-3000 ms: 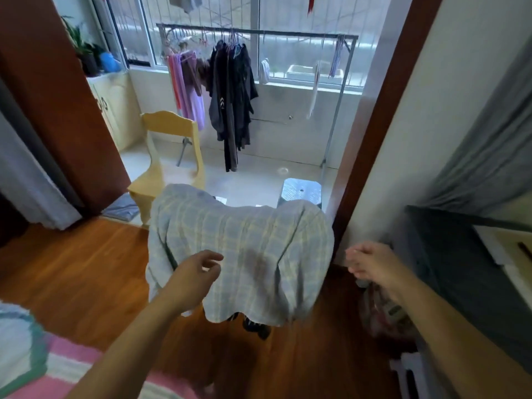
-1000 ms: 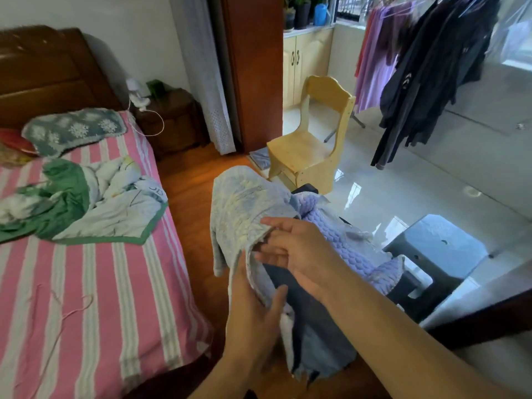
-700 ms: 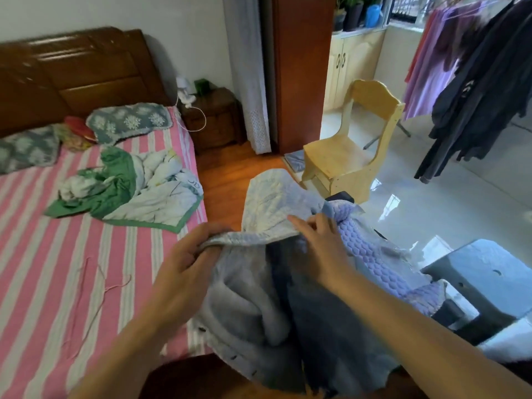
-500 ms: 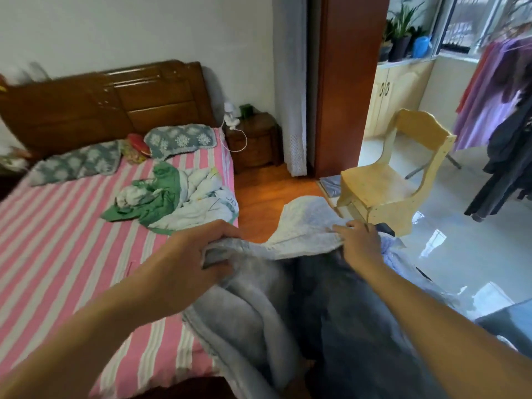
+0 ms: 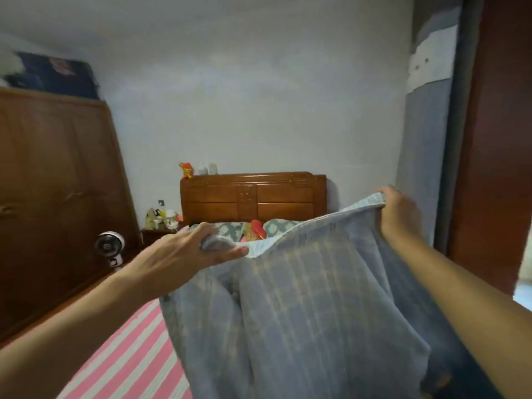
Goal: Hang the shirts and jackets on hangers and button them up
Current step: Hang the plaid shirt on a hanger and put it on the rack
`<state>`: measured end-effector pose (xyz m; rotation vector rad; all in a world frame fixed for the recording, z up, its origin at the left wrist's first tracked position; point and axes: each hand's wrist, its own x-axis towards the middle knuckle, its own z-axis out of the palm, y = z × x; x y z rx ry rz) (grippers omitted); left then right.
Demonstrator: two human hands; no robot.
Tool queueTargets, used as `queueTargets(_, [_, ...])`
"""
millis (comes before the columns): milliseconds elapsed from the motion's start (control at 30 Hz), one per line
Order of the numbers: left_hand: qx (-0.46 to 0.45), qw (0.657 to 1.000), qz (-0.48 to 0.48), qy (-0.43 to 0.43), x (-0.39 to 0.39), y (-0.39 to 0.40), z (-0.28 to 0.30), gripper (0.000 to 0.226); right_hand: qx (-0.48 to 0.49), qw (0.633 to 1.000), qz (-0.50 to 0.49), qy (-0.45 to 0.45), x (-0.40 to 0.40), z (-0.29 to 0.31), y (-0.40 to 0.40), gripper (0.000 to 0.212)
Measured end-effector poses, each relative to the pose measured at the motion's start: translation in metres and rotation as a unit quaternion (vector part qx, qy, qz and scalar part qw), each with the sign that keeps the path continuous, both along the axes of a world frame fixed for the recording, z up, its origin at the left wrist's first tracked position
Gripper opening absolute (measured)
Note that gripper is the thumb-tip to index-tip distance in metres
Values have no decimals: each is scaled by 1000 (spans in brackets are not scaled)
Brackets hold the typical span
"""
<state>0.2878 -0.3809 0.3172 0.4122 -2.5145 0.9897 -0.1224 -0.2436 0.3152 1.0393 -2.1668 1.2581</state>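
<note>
Shirt plaid, soft, light, limp | left hand grips bunched top edge | right hand pinches far corner | judged best held at shoulders, collar

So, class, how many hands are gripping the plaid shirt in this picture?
2. The left hand grips a bunched end of the plaid shirt at centre-left; the right hand pinches its upper edge, higher at right. No others show.

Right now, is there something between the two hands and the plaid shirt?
No. Both hands already grip the plaid shirt: the left hand and the right hand each hold its upper edge above the striped bed.
</note>
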Motion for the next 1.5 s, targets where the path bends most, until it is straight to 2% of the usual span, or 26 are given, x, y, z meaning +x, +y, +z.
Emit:
queueTargets(100, [-72,997,2,31,75,-60,23,123,-23,999,27,-15,67,17,-75,25])
queueTargets(133, [-98,994,-6,38,98,-76,30,110,-27,999,29,-32,89,25,-96,28])
queueTargets(200, [-121,990,14,70,136,-92,44,52,-47,997,34,-58,125,45,-134,33])
queueTargets(233, [-99,989,26,105,152,-98,54,37,-54,996,41,-62,140,56,-151,32])
queueTargets(300, [-34,977,67,202,183,-115,74,28,-59,995,67,-49,172,76,-180,27])
queueTargets(333, [-23,976,108,189,201,-127,81,19,-52,995,82,-26,190,83,-194,24])
queueTargets(400, [-41,977,161,136,244,-161,88,39,-12,993,105,54,230,86,-222,22])
queueTargets(500, [29,952,269,144,305,-187,80,76,59,977,165,121,297,71,-268,27])
queueTargets(533, [44,937,315,147,317,-186,75,81,78,971,188,127,319,65,-283,27])
queueTargets(633, [63,879,448,148,363,-195,58,69,108,948,282,104,390,51,-320,23])
queueTargets(733, [60,823,533,189,413,-200,56,70,112,916,384,32,451,46,-349,19])
queueTargets(800, [37,808,558,183,447,-201,56,72,112,889,444,-24,484,46,-368,18])
queueTargets(867, [12,791,589,163,478,-202,55,73,116,851,504,-91,513,46,-384,24])
queueTargets(933, [6,765,627,144,507,-208,52,71,120,794,567,-181,542,44,-404,28])
queueTargets(1033, [50,709,689,139,539,-226,39,71,122,660,652,-354,587,39,-436,22])
queueTargets(1100, [90,678,708,177,551,-242,29,73,116,624,670,-385,614,35,-466,21])
queueTargets(1233, [189,619,675,355,550,-276,18,69,110,624,618,-466,663,7,-534,18])
queueTargets(1300, [247,588,625,451,543,-293,-1,67,149,560,594,-558,670,-19,-555,20])
queueTargets(1367, [311,566,574,504,534,-305,-23,71,154,474,596,-629,666,-43,-560,21])
queueTargets(1400, [333,558,549,527,532,-311,-33,74,147,451,592,-652,663,-53,-562,23])
queueTargets(1433, [346,549,531,546,534,-317,-45,74,137,448,582,-664,661,-63,-567,23])
queueTargets(1500, [352,544,514,562,535,-333,-63,71,112,517,539,-655,661,-83,-577,20])
